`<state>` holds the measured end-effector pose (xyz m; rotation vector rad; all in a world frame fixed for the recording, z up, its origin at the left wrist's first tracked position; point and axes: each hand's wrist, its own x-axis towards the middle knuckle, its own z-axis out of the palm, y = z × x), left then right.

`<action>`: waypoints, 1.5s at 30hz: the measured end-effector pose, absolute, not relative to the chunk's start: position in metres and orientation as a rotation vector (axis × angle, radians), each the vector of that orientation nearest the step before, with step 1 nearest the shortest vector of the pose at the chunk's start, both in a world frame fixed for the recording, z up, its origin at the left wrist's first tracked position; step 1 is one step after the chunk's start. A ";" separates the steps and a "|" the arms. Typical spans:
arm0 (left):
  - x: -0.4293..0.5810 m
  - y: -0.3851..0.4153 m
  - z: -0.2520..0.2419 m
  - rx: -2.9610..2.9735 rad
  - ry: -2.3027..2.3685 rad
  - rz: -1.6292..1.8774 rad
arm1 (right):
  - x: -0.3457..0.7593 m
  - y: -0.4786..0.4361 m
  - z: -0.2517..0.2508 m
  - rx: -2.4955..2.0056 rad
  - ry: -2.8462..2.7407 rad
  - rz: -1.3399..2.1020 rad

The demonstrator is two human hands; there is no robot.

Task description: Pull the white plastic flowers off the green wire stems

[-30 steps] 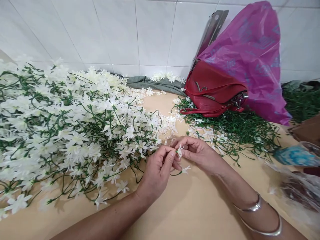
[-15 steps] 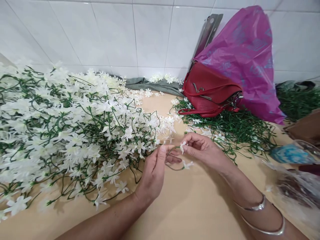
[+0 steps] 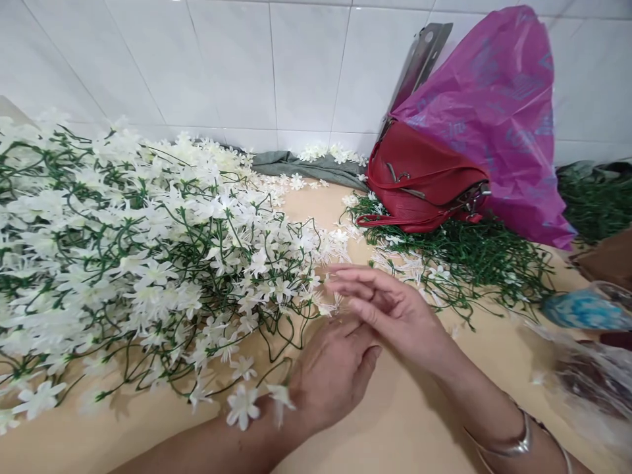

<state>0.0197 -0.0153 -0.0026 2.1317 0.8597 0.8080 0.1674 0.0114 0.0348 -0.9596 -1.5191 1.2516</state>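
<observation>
My left hand [image 3: 336, 375] is turned back up over the table, its thumb pointing right and its fingertips hidden behind my right hand. A green stem with white artificial flowers [image 3: 241, 407] lies by my left wrist, one bloom overlapping the forearm; its far end is hidden, so whether the hand grips it cannot be seen. My right hand [image 3: 392, 313] crosses over the left fingers, its own fingers stretched leftward with nothing visible in them. To the left spreads a large heap of white flowers on green stems [image 3: 162, 263], reaching close to both hands.
Bare green stems [image 3: 474, 257] lie to the right beneath a red handbag [image 3: 429, 178] and a purple plastic bag [image 3: 498, 125]. A grey cloth [image 3: 291, 164] runs along the tiled wall. A blue-patterned object [image 3: 582, 307] and a clear plastic bag [image 3: 587, 368] are at the right edge.
My left hand has turned over from palm side to back side up. The two-flowered stem once between my hands is gone from there; two blooms now show by my left wrist. My right fingers have straightened.
</observation>
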 end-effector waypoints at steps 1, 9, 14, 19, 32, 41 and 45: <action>0.019 -0.014 -0.001 2.094 0.843 0.816 | 0.173 0.016 0.033 -1.027 -1.508 1.108; 0.012 -0.008 -0.003 1.827 0.865 1.137 | 0.219 0.046 0.009 -1.594 -1.591 0.236; 0.013 -0.007 -0.002 1.768 0.887 1.207 | 0.223 0.045 0.005 -1.755 -1.938 0.026; 0.014 -0.007 -0.004 1.639 0.910 1.161 | 0.220 0.044 0.009 -1.742 -1.947 -0.027; 0.015 -0.009 -0.003 1.398 0.899 1.108 | 0.201 0.028 0.035 -1.392 -1.511 0.479; 0.012 -0.003 -0.004 1.312 0.881 1.157 | 0.180 0.023 0.028 -1.220 -1.534 0.940; 0.012 -0.003 -0.001 1.258 0.905 1.193 | 0.183 0.027 0.020 -1.199 -1.444 1.089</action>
